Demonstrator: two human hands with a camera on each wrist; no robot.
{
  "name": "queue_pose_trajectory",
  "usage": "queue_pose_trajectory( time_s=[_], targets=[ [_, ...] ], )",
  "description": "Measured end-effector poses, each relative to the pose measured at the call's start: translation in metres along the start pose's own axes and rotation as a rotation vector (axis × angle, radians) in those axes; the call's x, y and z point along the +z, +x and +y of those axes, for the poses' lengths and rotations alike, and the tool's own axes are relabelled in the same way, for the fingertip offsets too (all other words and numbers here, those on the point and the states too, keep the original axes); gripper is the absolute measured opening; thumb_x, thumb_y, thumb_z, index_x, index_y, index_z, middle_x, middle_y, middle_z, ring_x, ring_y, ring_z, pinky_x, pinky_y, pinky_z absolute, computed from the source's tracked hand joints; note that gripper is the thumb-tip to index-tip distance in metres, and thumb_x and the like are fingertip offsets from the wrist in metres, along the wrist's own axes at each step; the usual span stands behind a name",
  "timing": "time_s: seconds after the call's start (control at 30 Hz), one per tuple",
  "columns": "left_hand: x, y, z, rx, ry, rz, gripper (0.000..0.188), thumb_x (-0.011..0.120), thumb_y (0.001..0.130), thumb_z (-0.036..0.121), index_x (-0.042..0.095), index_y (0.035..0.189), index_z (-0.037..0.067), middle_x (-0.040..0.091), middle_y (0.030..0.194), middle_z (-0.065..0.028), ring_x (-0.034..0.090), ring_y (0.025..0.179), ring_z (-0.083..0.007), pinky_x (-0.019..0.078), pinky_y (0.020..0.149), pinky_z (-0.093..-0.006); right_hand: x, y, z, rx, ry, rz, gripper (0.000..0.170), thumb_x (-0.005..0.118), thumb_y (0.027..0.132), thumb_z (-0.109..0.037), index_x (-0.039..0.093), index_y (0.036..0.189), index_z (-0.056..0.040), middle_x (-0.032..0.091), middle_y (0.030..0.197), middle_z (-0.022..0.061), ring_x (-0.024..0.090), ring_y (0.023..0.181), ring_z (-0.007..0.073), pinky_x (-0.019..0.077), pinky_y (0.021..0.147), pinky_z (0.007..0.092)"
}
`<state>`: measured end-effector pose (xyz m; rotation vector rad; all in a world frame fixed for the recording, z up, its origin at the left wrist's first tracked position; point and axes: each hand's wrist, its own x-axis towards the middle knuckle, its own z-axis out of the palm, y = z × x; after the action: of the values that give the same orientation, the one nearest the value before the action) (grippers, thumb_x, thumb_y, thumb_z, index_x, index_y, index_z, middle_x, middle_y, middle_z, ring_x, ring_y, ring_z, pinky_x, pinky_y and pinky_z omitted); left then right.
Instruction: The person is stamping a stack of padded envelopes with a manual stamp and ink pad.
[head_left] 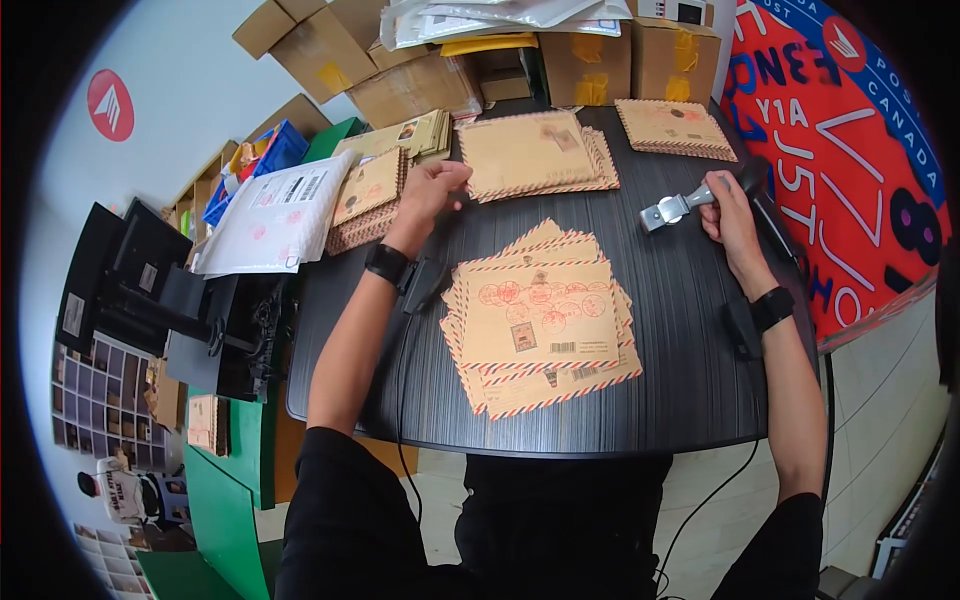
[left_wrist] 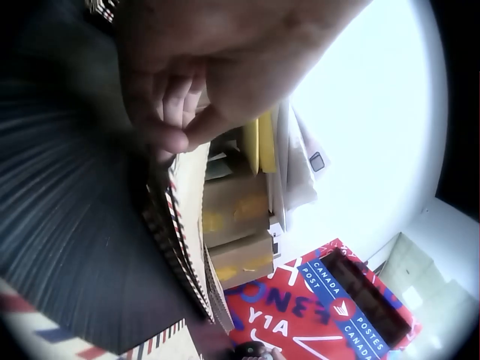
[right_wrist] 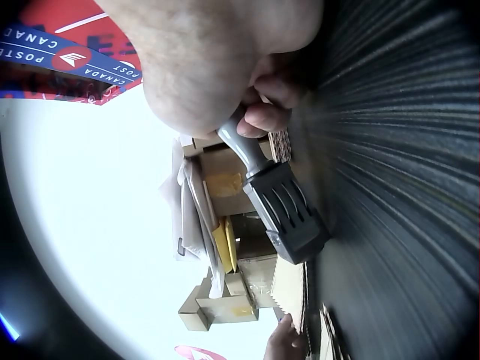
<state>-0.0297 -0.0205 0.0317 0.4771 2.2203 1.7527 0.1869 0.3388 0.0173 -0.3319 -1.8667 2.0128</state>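
Note:
My left hand [head_left: 432, 200] pinches the left edge of the top envelope [head_left: 510, 160] on the back middle pile; in the left wrist view the thumb and fingers [left_wrist: 174, 139] meet at that envelope's edge [left_wrist: 196, 202]. At the right, my right hand [head_left: 735, 222] grips the grey handle of a stamp [head_left: 665, 212], held over the dark table. The right wrist view shows the stamp's black head [right_wrist: 289, 210] beyond the curled fingers. Nearer the body lies a fanned pile of envelopes [head_left: 540, 320], the top one bearing several red round postmarks.
More envelope piles lie at back right [head_left: 678, 130] and left [head_left: 368, 190]. A white plastic mailer [head_left: 280, 215] rests beside the left pile. Cardboard boxes [head_left: 585, 70] line the back edge of the table [head_left: 700, 380]. Monitors [head_left: 130, 270] stand at the left.

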Motion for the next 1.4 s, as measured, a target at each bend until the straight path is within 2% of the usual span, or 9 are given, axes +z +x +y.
queue_pose_trajectory(
  time_s=[0.37, 0.5, 0.63, 0.73, 0.87, 1.07, 1.3, 1.37, 1.4],
  targets=[
    [0.004, -0.010, 0.011, 0.014, 0.075, 0.028, 0.007, 0.064, 0.089, 0.018, 0.061, 0.089, 0.011, 0.058, 0.075, 0.0050, 0.052, 0.065, -0.0050, 0.0369, 0.054, -0.0188, 0.000, -0.002, -0.002, -0.009, -0.010, 0.001, 0.023, 0.045, 0.100, -0.034, 0.047, 0.094, -0.0123, 0.039, 0.061, -0.0039, 0.033, 0.047, 0.0031, 0.0221, 0.042, 0.0183],
    [-0.007, -0.057, 0.025, 0.097, -0.152, -0.091, 0.006, 0.062, 0.090, 0.014, 0.059, 0.087, 0.010, 0.057, 0.074, 0.0046, 0.050, 0.063, -0.0044, 0.0362, 0.054, -0.0189, -0.001, -0.002, -0.001, -0.025, -0.001, -0.015, 0.023, 0.045, 0.100, -0.034, 0.047, 0.095, -0.0119, 0.038, 0.061, -0.0039, 0.033, 0.047, 0.0031, 0.0223, 0.042, 0.0184],
    [-0.020, -0.095, 0.024, 0.193, 0.028, -0.210, 0.005, 0.060, 0.091, 0.012, 0.061, 0.088, 0.008, 0.060, 0.078, 0.0018, 0.051, 0.064, -0.0047, 0.0375, 0.055, -0.0189, 0.000, -0.002, -0.001, -0.009, -0.017, -0.001, 0.024, 0.045, 0.100, -0.035, 0.047, 0.095, -0.0115, 0.038, 0.061, -0.0037, 0.033, 0.047, 0.0033, 0.0231, 0.043, 0.0184],
    [-0.026, -0.110, 0.013, 0.479, 0.156, -0.479, 0.008, 0.061, 0.091, 0.012, 0.064, 0.088, 0.005, 0.063, 0.081, -0.0011, 0.051, 0.063, -0.0053, 0.0384, 0.055, -0.0191, 0.002, -0.004, -0.003, -0.009, -0.054, 0.007, 0.024, 0.044, 0.100, -0.034, 0.047, 0.097, -0.0109, 0.038, 0.062, -0.0034, 0.034, 0.048, 0.0035, 0.0233, 0.043, 0.0185],
    [-0.038, -0.114, 0.024, 0.385, 0.368, -0.779, 0.012, 0.062, 0.091, 0.014, 0.066, 0.090, 0.003, 0.065, 0.083, -0.0032, 0.051, 0.064, -0.0057, 0.0396, 0.056, -0.0193, 0.001, -0.004, -0.001, -0.023, -0.082, -0.002, 0.024, 0.043, 0.101, -0.033, 0.048, 0.098, -0.0099, 0.039, 0.063, -0.0027, 0.034, 0.049, 0.0036, 0.0235, 0.043, 0.0186],
    [-0.044, -0.100, -0.013, 0.189, -0.116, -0.675, 0.018, 0.059, 0.094, 0.020, 0.063, 0.087, 0.003, 0.064, 0.079, -0.0010, 0.044, 0.059, -0.0030, 0.0347, 0.051, -0.0182, 0.015, -0.009, -0.029, -0.069, -0.043, -0.040, 0.025, 0.041, 0.102, -0.032, 0.049, 0.099, -0.0084, 0.039, 0.064, -0.0019, 0.035, 0.050, 0.0038, 0.0242, 0.043, 0.0187],
    [-0.037, -0.100, -0.019, 0.084, -0.206, -0.607, 0.025, 0.059, 0.094, 0.030, 0.061, 0.082, 0.008, 0.061, 0.075, 0.0045, 0.042, 0.058, 0.0020, 0.0289, 0.046, -0.0142, 0.117, -0.061, -0.128, -0.575, -0.536, -0.020, 0.020, 0.046, 0.101, -0.025, 0.051, 0.101, -0.0053, 0.045, 0.068, -0.0004, 0.038, 0.053, 0.0044, 0.0284, 0.045, 0.0195],
    [-0.037, -0.100, -0.019, 0.083, -0.198, -0.585, 0.024, 0.059, 0.094, 0.030, 0.062, 0.082, 0.008, 0.061, 0.075, 0.0052, 0.041, 0.057, 0.0021, 0.0293, 0.046, -0.0141, 0.147, -0.073, -0.133, -1.091, -0.936, 0.001, 0.020, 0.050, 0.099, -0.024, 0.053, 0.099, -0.0040, 0.052, 0.069, 0.0010, 0.045, 0.054, 0.0070, 0.0355, 0.046, 0.0232],
    [-0.038, -0.099, -0.019, 0.085, -0.192, -0.569, 0.024, 0.059, 0.094, 0.030, 0.062, 0.083, 0.009, 0.061, 0.075, 0.0055, 0.041, 0.057, 0.0022, 0.0295, 0.046, -0.0140, 0.155, -0.079, -0.127, -1.002, -0.975, -0.012, 0.020, 0.051, 0.097, -0.023, 0.053, 0.098, -0.0035, 0.053, 0.068, 0.0026, 0.048, 0.054, 0.0094, 0.0379, 0.046, 0.0254]
  ],
)
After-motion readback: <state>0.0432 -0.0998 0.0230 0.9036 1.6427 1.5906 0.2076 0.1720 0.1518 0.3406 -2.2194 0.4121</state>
